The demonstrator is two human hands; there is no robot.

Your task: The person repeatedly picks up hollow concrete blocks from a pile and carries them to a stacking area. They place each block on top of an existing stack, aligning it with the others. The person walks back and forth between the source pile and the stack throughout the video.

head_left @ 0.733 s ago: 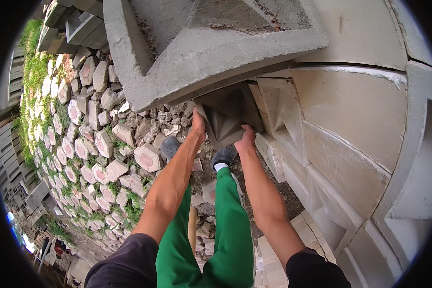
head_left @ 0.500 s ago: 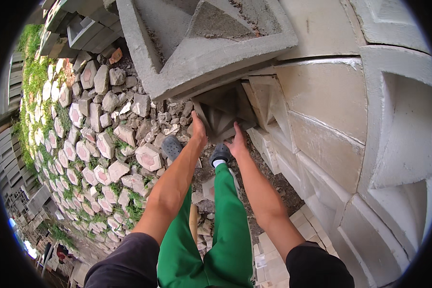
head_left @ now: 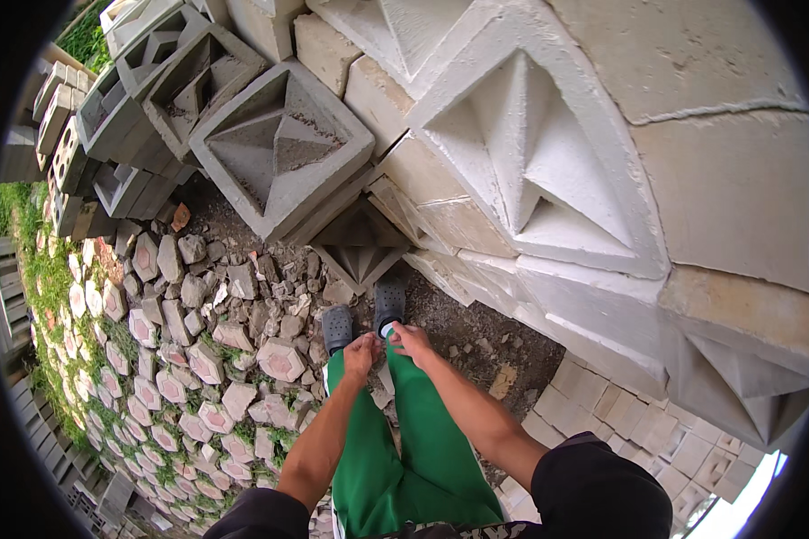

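Observation:
My left hand [head_left: 361, 356] is in front of my left trouser leg, with its fingers curled and pressed together. Close beside it, my right hand [head_left: 408, 343] lies over the right leg of my green trousers [head_left: 431, 422], its fingers also drawn in. What the fingertips hold, if anything, is too small to make out. Beyond my feet a dark concrete block [head_left: 361, 242] with a recessed pyramid pattern stands on the ground, apart from both hands. A large grey block [head_left: 283, 144] of similar pattern sits above and behind it.
Grey clogs [head_left: 337, 328] are on my feet, on rubble. A wall of stacked pale patterned blocks [head_left: 535, 153] rises on the right. Hexagonal pavers [head_left: 205, 364] with grass between them spread on the left. More blocks [head_left: 139, 184] are piled far left. Small pale tiles [head_left: 602, 409] lie lower right.
Both hands have come away from the dark block, back toward my legs, and closed from spread fingers. The view has shifted, showing more of the right wall and the block stacks.

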